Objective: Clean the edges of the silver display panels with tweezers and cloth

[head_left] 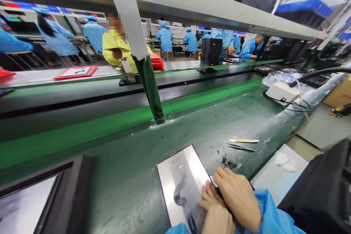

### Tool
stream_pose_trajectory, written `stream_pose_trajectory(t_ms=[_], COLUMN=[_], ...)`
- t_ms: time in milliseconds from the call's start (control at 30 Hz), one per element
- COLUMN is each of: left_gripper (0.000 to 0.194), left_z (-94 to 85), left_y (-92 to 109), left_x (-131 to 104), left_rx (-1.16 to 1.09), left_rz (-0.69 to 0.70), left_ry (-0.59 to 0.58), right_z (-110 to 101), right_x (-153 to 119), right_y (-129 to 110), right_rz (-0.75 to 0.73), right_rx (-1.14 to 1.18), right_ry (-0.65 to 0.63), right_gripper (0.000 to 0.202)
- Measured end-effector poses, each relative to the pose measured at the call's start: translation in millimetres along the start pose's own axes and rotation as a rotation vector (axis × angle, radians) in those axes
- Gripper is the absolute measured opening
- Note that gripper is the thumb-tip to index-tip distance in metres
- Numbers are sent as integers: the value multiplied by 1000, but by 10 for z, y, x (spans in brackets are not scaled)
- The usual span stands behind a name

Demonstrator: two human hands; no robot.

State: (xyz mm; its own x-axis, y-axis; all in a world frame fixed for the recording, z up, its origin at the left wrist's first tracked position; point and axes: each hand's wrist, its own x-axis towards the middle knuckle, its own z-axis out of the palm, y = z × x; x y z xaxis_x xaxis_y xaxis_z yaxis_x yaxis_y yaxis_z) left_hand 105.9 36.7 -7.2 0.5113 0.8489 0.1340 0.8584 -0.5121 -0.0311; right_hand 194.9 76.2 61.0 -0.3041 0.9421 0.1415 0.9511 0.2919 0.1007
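A silvery flat display panel with a thin dark rim lies tilted on the green bench. A wavy grey ribbon cable runs down its face. My left hand rests on the panel's right part, fingers laid on the surface near the edge. Just beyond it, my right hand is closed at the panel's right edge. A small white piece shows under its fingertips; what it is, I cannot make out. Black scraps lie beside the panel's right edge, with tweezers and a yellow-handled scalpel farther right.
A dark foam tray holding another panel stands at the left. A green post rises from the bench, in front of the conveyor. A white box with cables sits far right. Several people in blue work across the line.
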Motion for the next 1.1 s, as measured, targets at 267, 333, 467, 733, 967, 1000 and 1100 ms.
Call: stream_pose_trajectory(t_ms=[267,333,467,733,967,1000,1100], left_gripper=[45,42,42,39,38,38,38], left_z=[4,-2,-13,-23,-3,-1,-3], left_y=[-9,-16,-28,1,11,9,-3], left_x=[0,-10,-22,-10,-4,-4,-8], left_rx=[1,21,39,30,54,63,76], left_rz=[-10,9,30,0,-3,-4,10], left_ry=[1,8,22,4,17,20,44], right_z=[19,17,13,-1,12,20,36], right_x=[-13,-8,-5,-4,-13,-16,-13], right_y=[19,26,38,24,8,1,3], right_rz=[0,4,-13,-4,-9,-15,-14], right_rx=[9,-3,-12,0,4,11,20], right_ry=[2,-7,-32,-20,1,11,50], right_gripper=[25,23,23,23,26,27,28])
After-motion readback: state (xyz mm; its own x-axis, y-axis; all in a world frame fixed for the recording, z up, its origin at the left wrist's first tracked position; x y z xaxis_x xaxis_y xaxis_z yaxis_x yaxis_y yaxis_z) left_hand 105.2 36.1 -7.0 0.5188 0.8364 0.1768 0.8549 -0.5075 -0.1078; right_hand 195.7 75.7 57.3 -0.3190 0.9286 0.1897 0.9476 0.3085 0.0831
